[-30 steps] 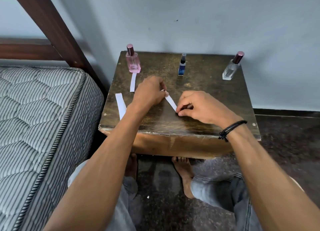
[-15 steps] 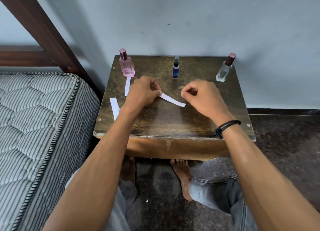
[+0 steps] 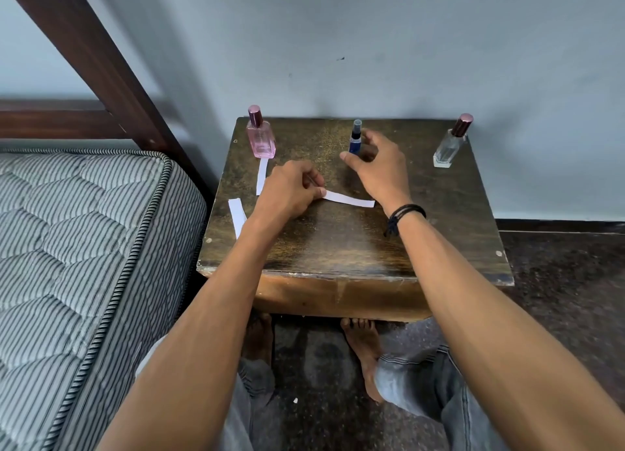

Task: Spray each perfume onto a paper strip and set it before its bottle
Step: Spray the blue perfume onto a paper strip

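The left hand pinches a white paper strip above the dark wooden bench; the right hand, fingers spread, reaches around the small blue spray bottle, ungripped. Grasping and spraying it likely comes next.

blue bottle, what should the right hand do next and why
Probably close the right hand around the blue bottle and lift it. Its open fingers already flank the bottle, apparently without gripping, while the left hand pinches a fresh paper strip. Only the pink bottle has a strip before it.
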Action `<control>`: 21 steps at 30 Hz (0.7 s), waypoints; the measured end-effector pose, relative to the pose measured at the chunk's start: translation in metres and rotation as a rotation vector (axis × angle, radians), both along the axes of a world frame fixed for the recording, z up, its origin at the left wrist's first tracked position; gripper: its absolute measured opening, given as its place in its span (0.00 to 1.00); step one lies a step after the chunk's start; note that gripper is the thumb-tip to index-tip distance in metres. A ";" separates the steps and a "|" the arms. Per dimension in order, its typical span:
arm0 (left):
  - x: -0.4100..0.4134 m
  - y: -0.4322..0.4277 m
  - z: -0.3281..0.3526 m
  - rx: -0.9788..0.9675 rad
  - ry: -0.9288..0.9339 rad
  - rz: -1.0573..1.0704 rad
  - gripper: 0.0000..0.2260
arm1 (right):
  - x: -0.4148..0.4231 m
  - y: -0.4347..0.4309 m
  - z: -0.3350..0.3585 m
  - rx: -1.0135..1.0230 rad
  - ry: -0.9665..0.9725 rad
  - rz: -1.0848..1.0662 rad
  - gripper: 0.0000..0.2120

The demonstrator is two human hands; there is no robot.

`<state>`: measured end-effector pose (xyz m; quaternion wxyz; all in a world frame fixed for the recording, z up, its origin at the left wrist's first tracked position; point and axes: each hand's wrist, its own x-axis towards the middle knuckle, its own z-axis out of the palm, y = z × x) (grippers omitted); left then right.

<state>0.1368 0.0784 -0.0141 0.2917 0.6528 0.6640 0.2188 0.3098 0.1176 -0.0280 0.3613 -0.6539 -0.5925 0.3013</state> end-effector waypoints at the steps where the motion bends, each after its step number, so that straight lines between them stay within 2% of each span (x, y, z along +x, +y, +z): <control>1: -0.001 0.000 0.000 0.003 -0.004 -0.001 0.05 | -0.002 0.002 -0.001 0.009 -0.012 -0.001 0.28; 9: -0.008 0.003 -0.002 -0.014 -0.021 -0.011 0.06 | 0.005 0.001 0.005 0.086 0.039 -0.027 0.08; 15: -0.005 0.001 -0.003 0.013 0.015 -0.061 0.09 | 0.005 -0.013 0.019 0.091 0.125 0.013 0.07; 21: -0.011 0.003 -0.001 0.037 -0.012 -0.140 0.11 | 0.010 -0.033 0.029 0.017 0.355 0.078 0.10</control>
